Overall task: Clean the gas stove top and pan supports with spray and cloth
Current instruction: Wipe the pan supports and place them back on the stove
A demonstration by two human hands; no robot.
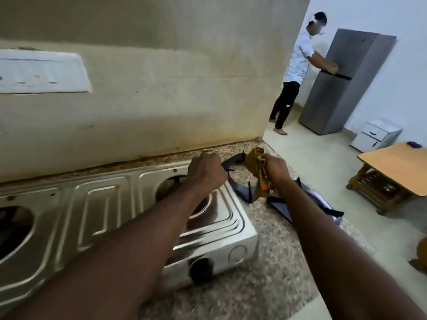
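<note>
Head view: a silver stainless-steel two-burner gas stove sat on a speckled granite counter against a beige wall. Both burner wells were bare, without supports; the right well was partly hidden by the left forearm. A black control knob showed on the stove's front face.

The left hand was clenched around a bar of a black metal pan support, held just above the stove's back right corner. The right hand was clenched on a bunched brown and orange cloth, pressed against that same support. A second black metal pan support lay flat on the counter right of the stove, partly under the right forearm.

No spray bottle was seen. A white switch plate sat on the wall at left.

Background, well apart: another person in a white patterned shirt and black trousers stood with a hand on a grey two-door fridge. A small white drawer unit stood on the floor beside it, drawers closed, contents hidden. A wooden low table had a small dark object on top; items on its lower shelf were too blurred to tell.
</note>
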